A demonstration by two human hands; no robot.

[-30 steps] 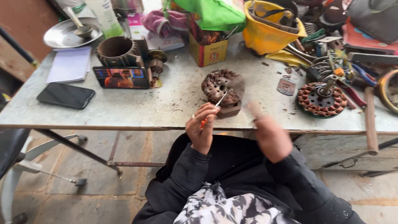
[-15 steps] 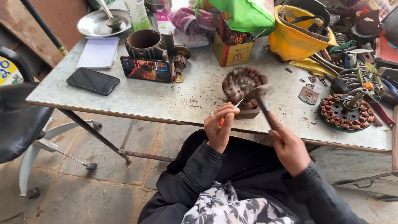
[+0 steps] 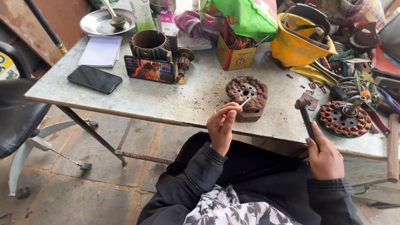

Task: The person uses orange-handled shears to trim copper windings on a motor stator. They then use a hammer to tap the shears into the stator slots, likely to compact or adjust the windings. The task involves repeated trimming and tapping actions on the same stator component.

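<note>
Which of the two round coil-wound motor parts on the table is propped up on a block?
The dark brown wound stator nearest the left hand, resting on a block; the copper-coloured one lies flat at right.

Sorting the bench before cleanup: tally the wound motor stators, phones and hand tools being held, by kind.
Wound stators: 2, one on a block by the left hand, one at the right with copper coils
Phones: 2, a dark one lying flat, one propped with its screen lit
Held tools: 2, a thin punch in the left hand, a hammer in the right hand
Total: 6
</note>
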